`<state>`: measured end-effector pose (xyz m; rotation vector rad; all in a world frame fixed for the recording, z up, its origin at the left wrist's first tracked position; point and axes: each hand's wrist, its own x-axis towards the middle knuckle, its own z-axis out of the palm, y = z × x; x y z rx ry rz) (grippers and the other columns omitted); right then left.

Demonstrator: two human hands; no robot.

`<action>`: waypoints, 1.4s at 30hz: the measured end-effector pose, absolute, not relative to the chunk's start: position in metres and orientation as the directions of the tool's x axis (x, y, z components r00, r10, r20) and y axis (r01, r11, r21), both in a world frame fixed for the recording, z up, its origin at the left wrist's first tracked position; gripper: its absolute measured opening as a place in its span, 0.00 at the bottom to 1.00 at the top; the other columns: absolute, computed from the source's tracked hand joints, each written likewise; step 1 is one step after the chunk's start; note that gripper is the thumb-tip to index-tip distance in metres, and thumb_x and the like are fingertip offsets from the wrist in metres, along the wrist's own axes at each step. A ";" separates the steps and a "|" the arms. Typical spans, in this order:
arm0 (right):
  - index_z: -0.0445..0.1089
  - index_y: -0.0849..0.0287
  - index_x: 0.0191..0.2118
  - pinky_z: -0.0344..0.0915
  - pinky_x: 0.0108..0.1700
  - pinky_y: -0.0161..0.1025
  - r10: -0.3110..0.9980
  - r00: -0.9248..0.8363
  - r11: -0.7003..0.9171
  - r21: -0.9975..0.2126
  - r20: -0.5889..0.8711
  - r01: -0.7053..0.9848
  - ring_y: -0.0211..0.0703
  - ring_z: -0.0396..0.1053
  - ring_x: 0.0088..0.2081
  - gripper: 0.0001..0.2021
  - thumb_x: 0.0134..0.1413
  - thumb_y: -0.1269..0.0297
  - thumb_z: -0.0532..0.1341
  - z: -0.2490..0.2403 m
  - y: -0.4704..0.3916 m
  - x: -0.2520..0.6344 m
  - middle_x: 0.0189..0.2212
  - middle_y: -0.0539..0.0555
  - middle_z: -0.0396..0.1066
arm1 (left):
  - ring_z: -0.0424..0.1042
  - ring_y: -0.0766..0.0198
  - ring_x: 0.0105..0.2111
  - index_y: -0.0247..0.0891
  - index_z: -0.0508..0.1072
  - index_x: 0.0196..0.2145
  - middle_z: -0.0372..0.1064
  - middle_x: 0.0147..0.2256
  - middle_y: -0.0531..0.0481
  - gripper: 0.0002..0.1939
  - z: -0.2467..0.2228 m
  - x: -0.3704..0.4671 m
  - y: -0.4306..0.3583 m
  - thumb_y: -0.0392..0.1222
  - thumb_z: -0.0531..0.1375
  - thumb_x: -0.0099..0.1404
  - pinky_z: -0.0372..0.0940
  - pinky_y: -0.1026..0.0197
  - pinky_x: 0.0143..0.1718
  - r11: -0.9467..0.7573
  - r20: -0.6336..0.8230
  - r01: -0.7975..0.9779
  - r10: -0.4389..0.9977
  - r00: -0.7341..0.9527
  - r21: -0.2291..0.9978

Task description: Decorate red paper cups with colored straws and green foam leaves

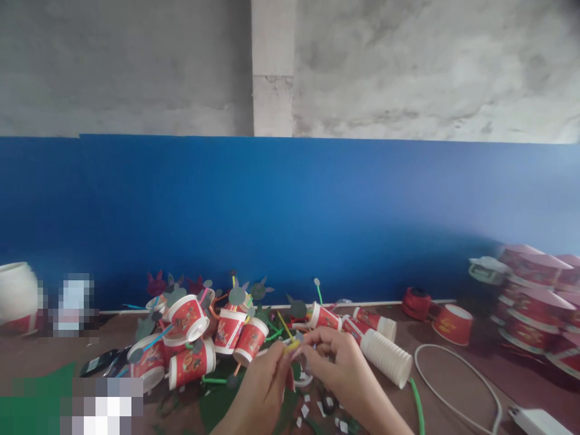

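My left hand (pixel 265 382) is closed, thumb and fingers pinching a thin yellow straw (pixel 285 324) that is bent near the fingertips. Close against it, my right hand (pixel 338 362) has its fingers curled in a pinch at the straw's bent end; exactly what lies under those fingertips is hidden. Just left of my hands lies a pile of red printed paper cups (pixel 229 331), several with coloured straws and grey paper animal cut-outs. A stack of nested cups (pixel 385 356) lies on its side beyond my right hand.
White paper bits (pixel 305 411) are scattered on the brown table (pixel 376 417). A white cable (pixel 419 362) loops at right, near a white adapter (pixel 539 420). Red drum-like cups (pixel 530 320) are piled far right. A blue panel (pixel 290 223) stands behind.
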<state>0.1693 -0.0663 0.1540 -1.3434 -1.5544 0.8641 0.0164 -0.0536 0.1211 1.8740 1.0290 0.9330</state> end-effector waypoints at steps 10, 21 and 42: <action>0.69 0.62 0.23 0.49 0.16 0.27 0.996 -0.019 0.092 -0.942 0.091 0.322 0.28 0.50 0.15 0.07 0.45 0.65 0.58 0.152 -0.059 0.171 0.13 0.44 0.59 | 0.56 0.66 0.22 0.40 0.59 0.23 0.54 0.20 0.56 0.22 0.112 0.021 -0.052 0.58 0.44 0.67 0.50 0.63 0.26 -0.311 0.213 0.261 0.915 0.343 0.914; 0.69 0.63 0.28 0.48 0.17 0.28 0.996 -0.048 0.084 -0.954 0.074 0.289 0.29 0.53 0.14 0.09 0.51 0.62 0.57 0.154 -0.060 0.171 0.12 0.44 0.59 | 0.53 0.65 0.24 0.40 0.62 0.29 0.56 0.24 0.55 0.20 0.112 0.013 -0.048 0.57 0.44 0.67 0.49 0.64 0.25 -0.348 0.219 0.310 0.898 0.381 0.885; 0.65 0.56 0.45 0.64 0.40 0.43 0.762 -0.223 0.555 -0.436 0.608 0.709 0.45 0.69 0.33 0.15 0.50 0.73 0.56 0.152 -0.076 0.164 0.25 0.49 0.68 | 0.54 0.68 0.23 0.37 0.66 0.28 0.51 0.21 0.58 0.23 0.109 0.013 -0.041 0.63 0.52 0.61 0.52 0.66 0.26 -0.082 0.068 0.044 0.965 0.253 0.996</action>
